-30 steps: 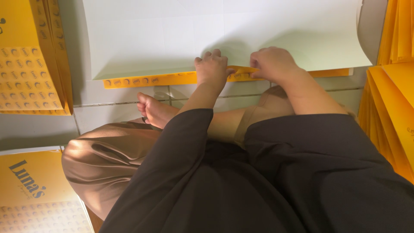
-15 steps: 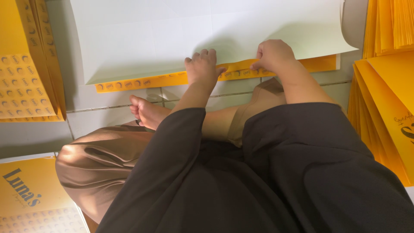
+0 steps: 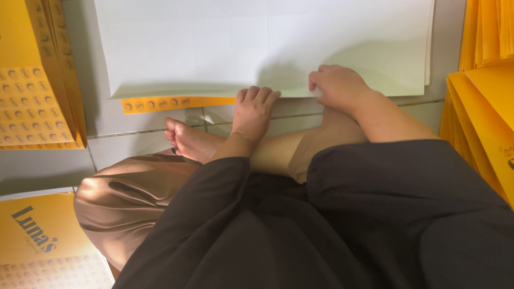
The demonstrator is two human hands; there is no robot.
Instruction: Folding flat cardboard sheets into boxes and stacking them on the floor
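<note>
Mid-fold: pressing white sheet (image 3: 257, 45) flat at 12 o'clock over yellow flap (image 3: 160, 103). Left hand (image 3: 256, 109) fingers flat, empty; right hand (image 3: 338, 85) curled on edge. Next likely needs firm creasing pressure.

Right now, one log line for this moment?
left hand: flat on yellow strip | right hand: pressing white sheet edge | yellow stacks either side

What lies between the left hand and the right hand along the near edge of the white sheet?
In the head view, only the white sheet's near edge and bare tiled floor lie between the left hand and right hand.
</note>
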